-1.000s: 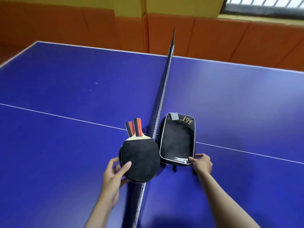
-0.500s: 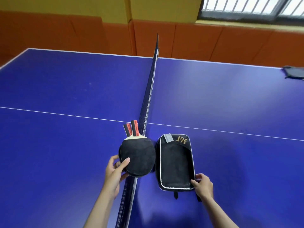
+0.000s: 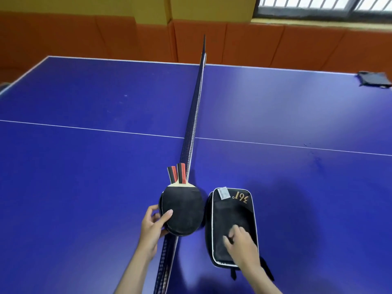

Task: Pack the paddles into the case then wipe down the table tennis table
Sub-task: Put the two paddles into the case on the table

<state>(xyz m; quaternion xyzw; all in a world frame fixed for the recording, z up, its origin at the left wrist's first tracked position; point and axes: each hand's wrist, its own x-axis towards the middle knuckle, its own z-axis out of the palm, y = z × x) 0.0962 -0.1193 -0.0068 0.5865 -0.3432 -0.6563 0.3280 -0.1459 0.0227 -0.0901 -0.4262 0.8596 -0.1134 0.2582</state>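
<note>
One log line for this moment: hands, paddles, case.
left hand: grips stacked paddles | right hand: fingers on case | paddles: not yet packed

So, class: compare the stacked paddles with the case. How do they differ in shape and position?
The paddles are round-headed with red-striped handles; the case is a rounded rectangle with white piping. The paddles are gripped by the left hand above the net; the case lies flat on the table under the right hand. Both are mostly black.

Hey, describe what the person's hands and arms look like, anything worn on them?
Both forearms are bare as far as the picture shows: no sleeves, gloves, watch, rings or bands visible on the left hand or the right hand. The right hand's fingers are slightly motion-blurred.
</note>
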